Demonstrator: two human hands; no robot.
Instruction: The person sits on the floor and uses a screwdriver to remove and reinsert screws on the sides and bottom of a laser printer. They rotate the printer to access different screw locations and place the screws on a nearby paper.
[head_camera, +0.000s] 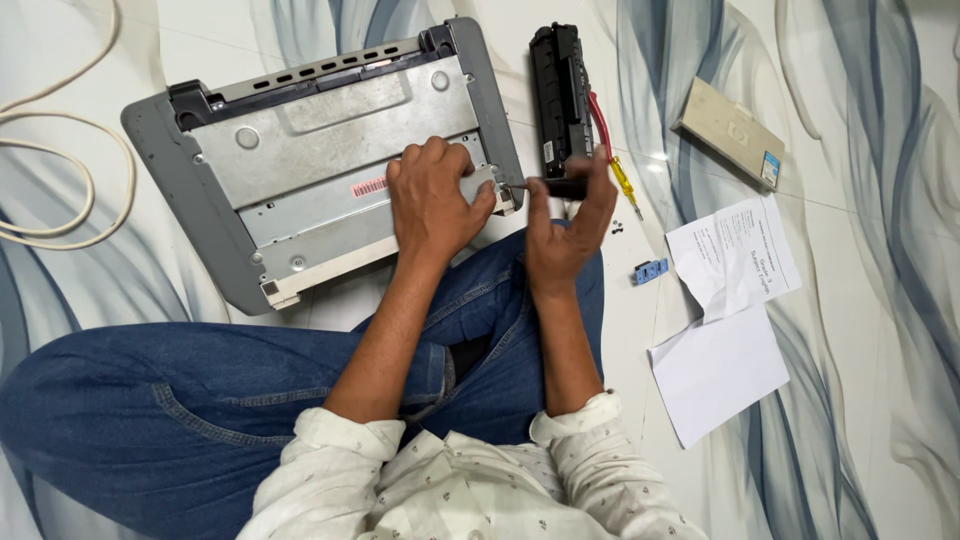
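Observation:
A grey printer (300, 160) lies on the floor with its metal underside up, resting partly against my knee. My left hand (432, 200) presses flat on the printer's right end near a light plastic corner piece. My right hand (565, 225) grips a dark-handled screwdriver (560, 186), whose tip points left into the printer's right edge. A black toner cartridge (560, 95) lies just beyond my right hand.
A red-and-yellow screwdriver (612, 150) lies beside the cartridge, with small dark screws (618, 228) and a small blue part (650, 271) near it. Two paper sheets (725, 310) and a beige panel (730, 132) lie to the right. A cream cable (70, 160) loops at left.

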